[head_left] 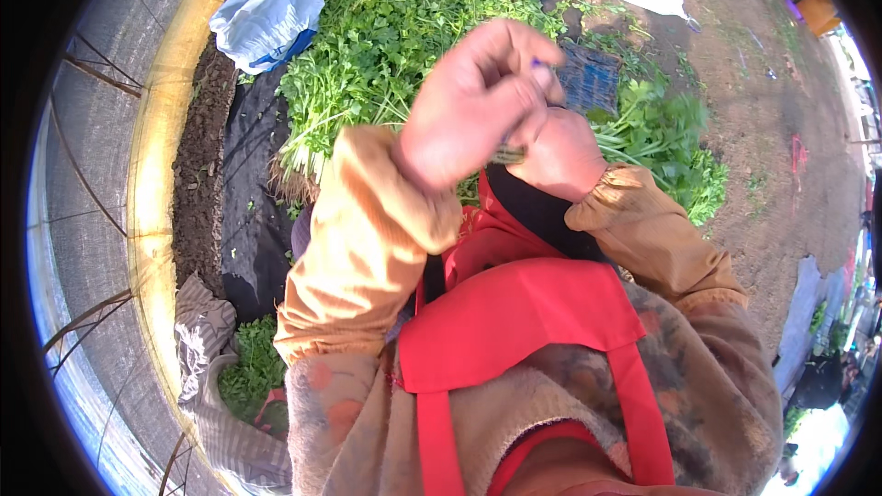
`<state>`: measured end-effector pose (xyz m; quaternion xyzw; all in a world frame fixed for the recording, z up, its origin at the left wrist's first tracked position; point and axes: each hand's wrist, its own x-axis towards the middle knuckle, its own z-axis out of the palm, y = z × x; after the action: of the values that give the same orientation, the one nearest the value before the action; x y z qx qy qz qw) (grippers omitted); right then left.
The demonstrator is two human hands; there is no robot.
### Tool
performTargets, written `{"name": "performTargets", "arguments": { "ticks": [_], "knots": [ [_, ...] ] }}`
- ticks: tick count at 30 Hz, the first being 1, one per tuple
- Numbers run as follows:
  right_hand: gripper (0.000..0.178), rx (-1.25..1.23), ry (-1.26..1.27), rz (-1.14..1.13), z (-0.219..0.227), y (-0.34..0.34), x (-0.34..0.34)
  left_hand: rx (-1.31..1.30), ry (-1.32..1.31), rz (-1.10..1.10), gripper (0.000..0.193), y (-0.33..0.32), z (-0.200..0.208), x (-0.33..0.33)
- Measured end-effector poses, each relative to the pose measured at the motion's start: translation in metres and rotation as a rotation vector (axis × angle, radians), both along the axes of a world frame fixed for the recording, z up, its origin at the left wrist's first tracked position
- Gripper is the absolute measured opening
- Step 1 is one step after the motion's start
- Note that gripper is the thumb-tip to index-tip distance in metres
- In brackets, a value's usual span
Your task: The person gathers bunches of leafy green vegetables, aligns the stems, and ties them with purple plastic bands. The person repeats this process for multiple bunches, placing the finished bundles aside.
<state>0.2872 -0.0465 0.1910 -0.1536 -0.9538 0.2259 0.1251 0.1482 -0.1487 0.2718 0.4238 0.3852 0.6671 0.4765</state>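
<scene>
My left hand (473, 101) is raised in front of me, its fingers curled in toward the thumb. A small purple-blue spot shows at its fingertips. My right hand (559, 154) is closed just beside and below it, the two nearly touching. A small greenish strip (508, 154) shows by the right fingers; blur hides what it is. What the fingers pinch I cannot make out. Beneath and beyond the hands lies a big heap of leafy celery-like greens (367, 46) with pale stalks and roots. More such greens (657, 133) lie to the right.
A white-and-blue plastic sack (269, 16) sits at the heap's left. A blue ribbed object (590, 79) lies behind my hands. Black sheeting (253, 193) covers ground on the left, next to a yellow-edged wall (152, 147). A striped sack holding greens (248, 367) stands near my left side.
</scene>
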Motion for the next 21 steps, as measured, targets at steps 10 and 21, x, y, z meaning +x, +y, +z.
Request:
{"name": "performTargets", "arguments": {
  "ticks": [10, 21],
  "knots": [
    [0.041, -0.464, -0.041, -0.236, -0.006, 0.057, -0.004, -0.117, 0.648, 0.195, 0.018, -0.094, -0.043, 0.042],
    [0.047, -0.670, -0.012, -0.181, -0.015, 0.061, 0.001, -0.339, 0.785, 0.408, 0.016, -0.087, -0.114, 0.021]
  ]
}}
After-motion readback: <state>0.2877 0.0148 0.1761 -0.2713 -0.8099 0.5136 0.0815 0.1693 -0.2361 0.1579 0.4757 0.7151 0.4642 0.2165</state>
